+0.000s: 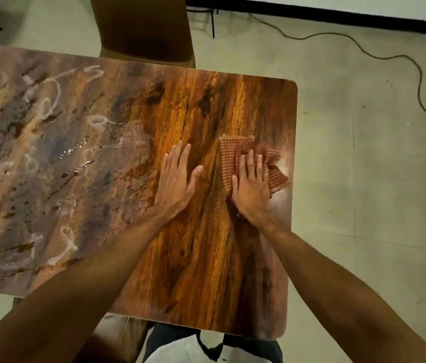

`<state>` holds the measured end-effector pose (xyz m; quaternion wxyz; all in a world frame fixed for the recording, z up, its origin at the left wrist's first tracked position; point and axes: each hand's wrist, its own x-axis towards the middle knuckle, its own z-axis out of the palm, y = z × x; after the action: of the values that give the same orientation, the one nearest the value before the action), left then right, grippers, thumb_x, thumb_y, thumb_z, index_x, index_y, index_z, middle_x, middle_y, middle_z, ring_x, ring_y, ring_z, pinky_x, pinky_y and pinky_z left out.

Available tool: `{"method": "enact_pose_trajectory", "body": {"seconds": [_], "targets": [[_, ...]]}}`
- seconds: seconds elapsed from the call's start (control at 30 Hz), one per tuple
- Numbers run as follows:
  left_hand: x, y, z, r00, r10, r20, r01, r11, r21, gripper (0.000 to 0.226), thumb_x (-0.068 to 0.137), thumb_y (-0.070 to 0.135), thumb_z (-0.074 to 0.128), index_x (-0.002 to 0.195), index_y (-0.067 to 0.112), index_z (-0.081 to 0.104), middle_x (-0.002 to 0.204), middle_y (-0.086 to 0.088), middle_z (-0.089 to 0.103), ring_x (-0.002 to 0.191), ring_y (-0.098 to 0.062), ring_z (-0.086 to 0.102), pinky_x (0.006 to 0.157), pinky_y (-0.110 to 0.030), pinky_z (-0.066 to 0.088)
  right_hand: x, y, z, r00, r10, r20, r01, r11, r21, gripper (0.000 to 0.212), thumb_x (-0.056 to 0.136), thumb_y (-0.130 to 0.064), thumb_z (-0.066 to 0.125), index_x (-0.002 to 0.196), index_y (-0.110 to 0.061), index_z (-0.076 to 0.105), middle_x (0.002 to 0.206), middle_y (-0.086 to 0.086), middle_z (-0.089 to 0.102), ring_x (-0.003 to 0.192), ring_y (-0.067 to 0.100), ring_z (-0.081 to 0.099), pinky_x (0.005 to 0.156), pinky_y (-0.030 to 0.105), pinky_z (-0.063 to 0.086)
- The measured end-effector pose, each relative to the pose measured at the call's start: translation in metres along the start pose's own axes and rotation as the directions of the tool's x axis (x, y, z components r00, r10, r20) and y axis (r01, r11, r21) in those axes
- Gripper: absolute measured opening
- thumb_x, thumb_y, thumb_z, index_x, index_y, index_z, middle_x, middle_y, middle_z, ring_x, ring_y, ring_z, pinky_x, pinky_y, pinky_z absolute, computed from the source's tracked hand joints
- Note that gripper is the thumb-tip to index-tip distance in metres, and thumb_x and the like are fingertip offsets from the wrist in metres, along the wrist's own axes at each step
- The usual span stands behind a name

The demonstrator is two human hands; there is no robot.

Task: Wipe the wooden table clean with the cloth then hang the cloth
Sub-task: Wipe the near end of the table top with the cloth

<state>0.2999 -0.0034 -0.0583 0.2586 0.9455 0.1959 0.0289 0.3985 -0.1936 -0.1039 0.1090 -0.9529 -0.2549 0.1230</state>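
The wooden table (193,258) fills the middle of the head view. Its right part shows glossy orange-brown grain, while its left part is smeared with white streaks and wet dark spots (36,153). A red-and-tan checked cloth (233,155) lies crumpled near the table's right edge. My right hand (252,189) presses flat on the cloth with fingers spread, covering its lower middle. My left hand (178,179) rests flat and open on the bare wood, a little left of the cloth, holding nothing.
A brown chair back (141,27) stands at the table's far side. A black cable (363,51) snakes across the pale tiled floor (377,179) at the right. A dark baseboard runs along the far wall. My legs show below the table's near edge.
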Motion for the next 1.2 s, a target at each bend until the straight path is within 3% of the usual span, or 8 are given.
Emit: {"method": "enact_pose_trajectory", "body": {"seconds": [0.1, 0.27, 0.4, 0.53, 0.67, 0.8, 0.97, 1.2], "targets": [[0.016, -0.017, -0.006, 1.000, 0.000, 0.003, 0.000, 1.000, 0.018, 0.066, 0.107, 0.049, 0.034, 0.160, 0.013, 0.019, 0.169, -0.009, 0.012, 0.157, -0.021, 0.007, 0.128, -0.043, 0.003, 0.026, 0.002, 0.002, 0.962, -0.266, 0.054, 0.268, 0.963, -0.033, 0.067, 0.110, -0.049, 0.029, 0.167, -0.020, 0.010, 0.175, 0.006, 0.000, 0.161, 0.029, -0.004, 0.131, 0.053, 0.006], [0.058, -0.059, -0.022, 0.999, -0.035, -0.030, 0.034, 0.999, -0.021, 0.064, 0.107, 0.051, 0.032, 0.161, 0.019, 0.017, 0.170, -0.004, 0.011, 0.157, -0.018, 0.007, 0.125, -0.032, -0.005, 0.100, -0.029, -0.006, 0.986, 0.167, -0.009, -0.167, 0.986, 0.009, 0.067, 0.109, -0.050, 0.029, 0.167, -0.025, 0.006, 0.175, 0.008, -0.005, 0.159, 0.041, -0.008, 0.128, 0.063, -0.001], [0.098, -0.088, -0.042, 0.995, -0.061, -0.074, 0.059, 0.998, -0.033, 0.064, 0.106, 0.050, 0.031, 0.161, 0.019, 0.019, 0.170, -0.005, 0.013, 0.157, -0.020, 0.009, 0.126, -0.032, -0.007, 0.144, -0.091, 0.000, 0.973, -0.222, 0.068, 0.225, 0.973, -0.051, 0.062, 0.109, -0.055, 0.024, 0.166, -0.036, 0.006, 0.175, 0.000, -0.007, 0.161, 0.033, -0.008, 0.126, 0.066, 0.001], [0.142, -0.127, -0.062, 0.989, -0.074, -0.125, 0.066, 0.996, -0.064, 0.066, 0.105, 0.051, 0.028, 0.160, 0.016, 0.021, 0.169, -0.006, 0.014, 0.157, -0.021, 0.010, 0.128, -0.041, 0.002, 0.218, -0.126, -0.003, 0.996, 0.087, 0.010, -0.087, 0.996, -0.006, 0.062, 0.110, -0.050, 0.027, 0.166, -0.033, 0.009, 0.175, 0.004, -0.005, 0.159, 0.039, -0.009, 0.126, 0.065, -0.002], [0.174, -0.157, -0.074, 0.989, -0.069, -0.128, 0.061, 0.996, -0.064, 0.065, 0.107, 0.046, 0.034, 0.160, 0.012, 0.020, 0.168, -0.011, 0.015, 0.156, -0.025, 0.011, 0.128, -0.045, 0.005, 0.248, -0.191, 0.012, 0.959, -0.266, 0.096, 0.273, 0.960, -0.060, 0.061, 0.110, -0.050, 0.024, 0.166, -0.032, 0.009, 0.175, 0.001, -0.004, 0.160, 0.035, -0.009, 0.128, 0.061, 0.001], [0.195, -0.179, -0.083, 0.981, -0.079, -0.178, 0.068, 0.995, -0.068, 0.064, 0.107, 0.043, 0.037, 0.160, 0.013, 0.019, 0.168, -0.011, 0.016, 0.156, -0.024, 0.013, 0.128, -0.041, 0.003, 0.293, -0.232, 0.016, 0.983, -0.160, 0.087, 0.163, 0.986, -0.027, 0.062, 0.111, -0.043, 0.028, 0.167, -0.026, 0.008, 0.175, 0.003, -0.003, 0.160, 0.035, -0.010, 0.129, 0.058, -0.003], [0.206, -0.201, -0.091, 0.974, -0.114, -0.198, 0.096, 0.990, -0.100, 0.063, 0.107, 0.040, 0.039, 0.160, 0.011, 0.022, 0.168, -0.012, 0.015, 0.156, -0.025, 0.011, 0.128, -0.042, 0.004, 0.311, -0.275, 0.024, 0.898, -0.414, 0.152, 0.424, 0.905, -0.043, 0.065, 0.109, -0.034, 0.037, 0.167, -0.026, 0.009, 0.175, 0.000, -0.003, 0.161, 0.030, -0.008, 0.129, 0.056, 0.003], [0.205, -0.204, -0.095, 0.975, -0.131, -0.179, 0.103, 0.983, -0.154, 0.065, 0.107, 0.047, 0.036, 0.161, 0.016, 0.015, 0.169, -0.008, 0.011, 0.157, -0.024, 0.008, 0.128, -0.046, 0.006, 0.301, -0.197, 0.004, 0.976, 0.193, -0.102, -0.191, 0.981, 0.029, 0.063, 0.111, -0.043, 0.022, 0.166, -0.015, 0.011, 0.174, 0.011, 0.003, 0.161, 0.032, -0.002, 0.130, 0.057, 0.004]]}}
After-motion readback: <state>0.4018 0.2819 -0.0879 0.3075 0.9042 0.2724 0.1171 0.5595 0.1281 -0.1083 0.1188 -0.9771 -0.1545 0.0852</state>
